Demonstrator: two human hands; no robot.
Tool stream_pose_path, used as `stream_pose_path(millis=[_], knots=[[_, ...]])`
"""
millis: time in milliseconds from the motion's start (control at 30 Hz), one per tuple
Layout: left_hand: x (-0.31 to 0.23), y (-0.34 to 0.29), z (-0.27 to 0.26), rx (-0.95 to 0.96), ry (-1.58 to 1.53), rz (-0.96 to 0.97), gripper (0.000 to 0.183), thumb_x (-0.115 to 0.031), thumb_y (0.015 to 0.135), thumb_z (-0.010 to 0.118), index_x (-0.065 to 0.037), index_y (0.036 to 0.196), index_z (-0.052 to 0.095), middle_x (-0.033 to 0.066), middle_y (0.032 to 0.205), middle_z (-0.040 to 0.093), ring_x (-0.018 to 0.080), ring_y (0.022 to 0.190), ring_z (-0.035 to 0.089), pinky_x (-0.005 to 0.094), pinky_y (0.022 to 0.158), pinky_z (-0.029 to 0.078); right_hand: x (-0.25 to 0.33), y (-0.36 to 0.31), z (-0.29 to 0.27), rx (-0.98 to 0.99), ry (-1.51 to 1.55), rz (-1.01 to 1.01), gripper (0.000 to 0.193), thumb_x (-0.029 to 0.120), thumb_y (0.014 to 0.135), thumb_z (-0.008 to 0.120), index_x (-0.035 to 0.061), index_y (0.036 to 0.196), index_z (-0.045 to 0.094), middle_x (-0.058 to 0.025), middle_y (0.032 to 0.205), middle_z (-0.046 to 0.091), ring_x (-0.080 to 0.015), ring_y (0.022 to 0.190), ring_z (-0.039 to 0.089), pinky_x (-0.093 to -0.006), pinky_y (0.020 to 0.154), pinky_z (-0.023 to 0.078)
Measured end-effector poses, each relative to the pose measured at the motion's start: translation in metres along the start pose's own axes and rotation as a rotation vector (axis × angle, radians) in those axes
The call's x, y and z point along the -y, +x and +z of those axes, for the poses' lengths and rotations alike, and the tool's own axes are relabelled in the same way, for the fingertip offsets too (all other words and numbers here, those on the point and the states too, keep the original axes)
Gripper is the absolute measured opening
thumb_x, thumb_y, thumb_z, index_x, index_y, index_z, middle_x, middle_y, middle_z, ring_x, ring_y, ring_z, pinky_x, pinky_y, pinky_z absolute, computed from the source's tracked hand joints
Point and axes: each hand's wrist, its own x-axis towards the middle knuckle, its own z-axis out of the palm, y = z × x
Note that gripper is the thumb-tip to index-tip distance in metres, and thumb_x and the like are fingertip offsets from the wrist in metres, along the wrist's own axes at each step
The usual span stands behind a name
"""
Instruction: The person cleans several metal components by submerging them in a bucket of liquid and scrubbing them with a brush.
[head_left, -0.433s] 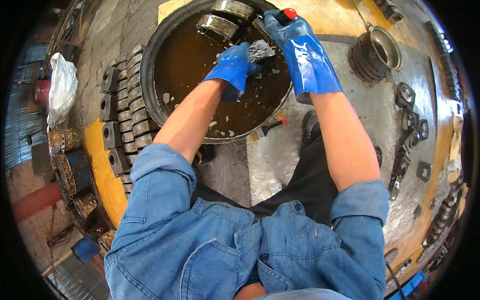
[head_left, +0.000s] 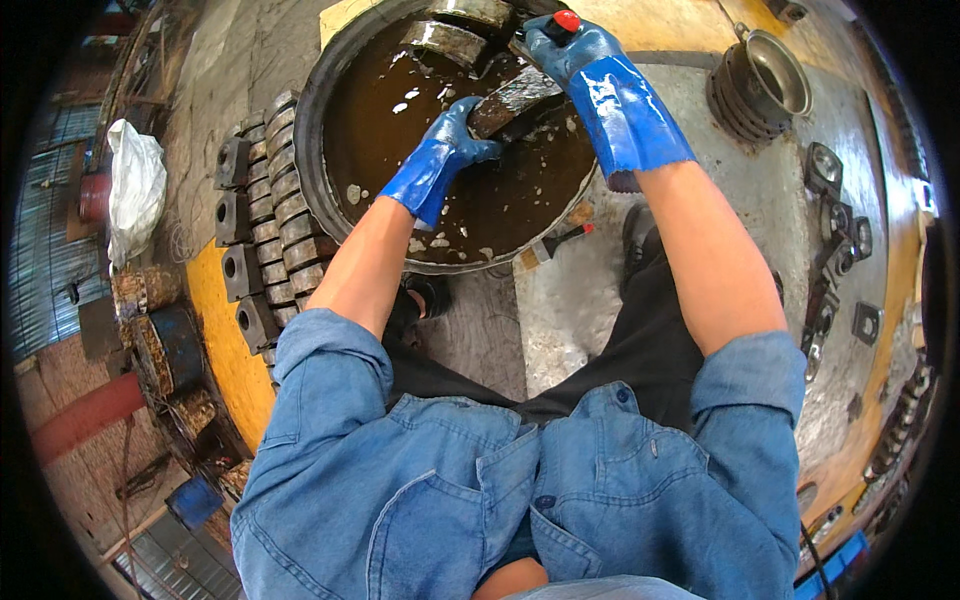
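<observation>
Both my hands wear wet blue rubber gloves and are over a round black tub of murky brown liquid. My left hand is closed on the near end of a dark, wet metal piece, held tilted above the liquid. My right hand is closed round a red-tipped handle at the tub's far right; the tool's working end is hidden by the glove and the metal piece. Thick metal rings stand partly in the liquid at the far side.
A paintbrush with a red-tipped handle lies by the tub's near rim. Rows of stacked metal rings and square blocks line the left. A metal pot stands to the right, beyond scattered metal parts.
My left hand has drawn back towards me, its glove now clear of blur. The metal piece has turned and shows its long side. My right hand keeps its grip on the handle.
</observation>
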Motion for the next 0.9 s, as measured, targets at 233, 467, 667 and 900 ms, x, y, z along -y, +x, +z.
stream_pose_path(millis=[233, 467, 667, 900], knots=[[-0.020, -0.019, 0.006, -0.048, 0.122, -0.187, 0.091, -0.036, 0.069, 0.097, 0.000, 0.143, 0.059, 0.0200, 0.126, 0.075, 0.0297, 0.115, 0.073, 0.0396, 0.102, 0.056, 0.019, -0.018, -0.009, -0.139, -0.049, -0.049, 0.022, 0.027, 0.090, 0.078, 0.0065, 0.095, 0.077, -0.0135, 0.089, 0.078, -0.0257, 0.080, 0.071, -0.0386, 0.076, 0.057], [-0.083, -0.047, -0.031, 0.078, 0.047, -0.065, 0.063, -0.035, 0.082, 0.088, 0.003, 0.130, 0.070, 0.0189, 0.117, 0.078, 0.0282, 0.102, 0.074, 0.0402, 0.096, 0.055, 0.024, -0.023, -0.009, -0.152, -0.050, 0.041, 0.029, 0.033, 0.092, 0.075, 0.0073, 0.104, 0.079, -0.0164, 0.094, 0.079, -0.0269, 0.085, 0.073, -0.0386, 0.080, 0.060], [-0.114, -0.041, -0.075, 0.337, 0.291, -0.199, 0.062, -0.038, 0.094, 0.079, 0.001, 0.139, 0.063, 0.0172, 0.130, 0.071, 0.0217, 0.120, 0.064, 0.0372, 0.106, 0.047, 0.049, -0.039, -0.030, -0.150, -0.077, -0.007, 0.036, 0.046, 0.090, 0.076, 0.0134, 0.106, 0.081, -0.0184, 0.092, 0.079, -0.0363, 0.088, 0.076, -0.0438, 0.078, 0.061], [-0.137, -0.011, -0.053, 0.191, 0.139, -0.249, 0.061, -0.042, 0.089, 0.083, 0.006, 0.125, 0.070, 0.0148, 0.115, 0.073, 0.0212, 0.106, 0.062, 0.0388, 0.099, 0.047, 0.055, -0.049, -0.048, -0.150, 0.081, 0.051, 0.045, 0.039, 0.090, 0.080, 0.0101, 0.123, 0.077, -0.0194, 0.102, 0.079, -0.0349, 0.098, 0.077, -0.0409, 0.087, 0.060]])
